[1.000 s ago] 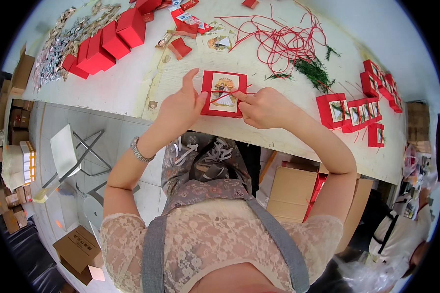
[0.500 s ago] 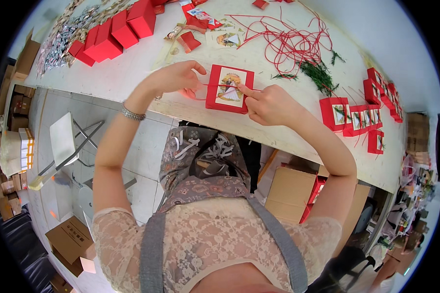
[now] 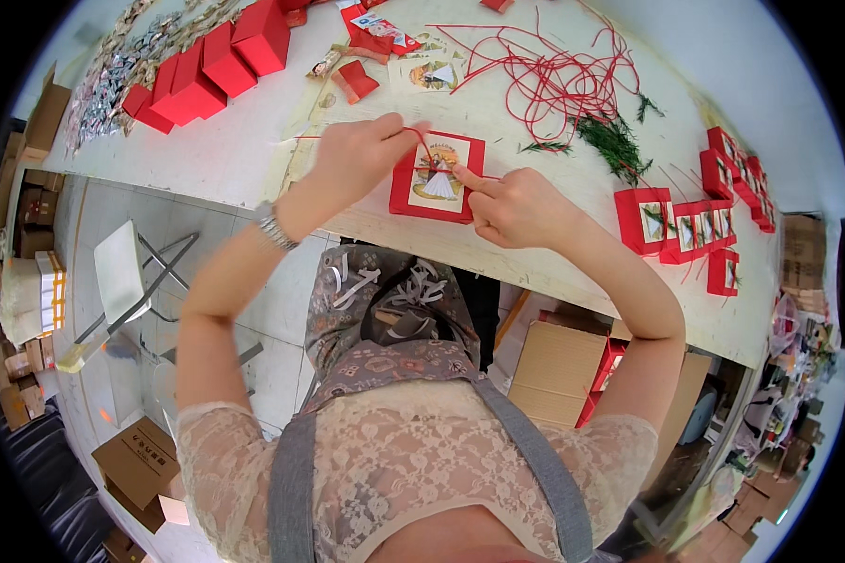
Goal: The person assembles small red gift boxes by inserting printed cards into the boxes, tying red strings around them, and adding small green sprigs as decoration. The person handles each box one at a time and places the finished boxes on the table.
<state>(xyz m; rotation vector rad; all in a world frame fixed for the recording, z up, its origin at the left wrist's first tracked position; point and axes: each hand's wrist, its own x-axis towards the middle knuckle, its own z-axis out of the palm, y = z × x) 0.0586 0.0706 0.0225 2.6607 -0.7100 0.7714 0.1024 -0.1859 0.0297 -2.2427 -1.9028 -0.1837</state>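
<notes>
A red gift box (image 3: 403, 192) with a picture card (image 3: 439, 190) on its front lies on the table near its front edge. Thin red cord (image 3: 428, 148) crosses the card. At the box's upper left, my left hand (image 3: 366, 150) is closed on the cord, which rises taut from the card; its fingertips are slightly blurred. A loose end of cord trails left behind that hand. My right hand (image 3: 521, 206) is at the box's right side, index finger pressing the cord against the card. Its other fingers are curled, with cord emerging beside them.
A tangle of red cord (image 3: 573, 70) lies beyond the box, beside green sprigs (image 3: 610, 145). Finished red boxes (image 3: 643, 220) stand at the right. Plain red boxes (image 3: 258, 42), wrapped sweets (image 3: 355, 83) and spare cards (image 3: 432, 73) sit farther left. A white folding chair (image 3: 122, 272) stands on the floor.
My left hand has moved up and right from the box's left side to its upper left corner, drawing the cord upward. My right finger still presses on the card.
</notes>
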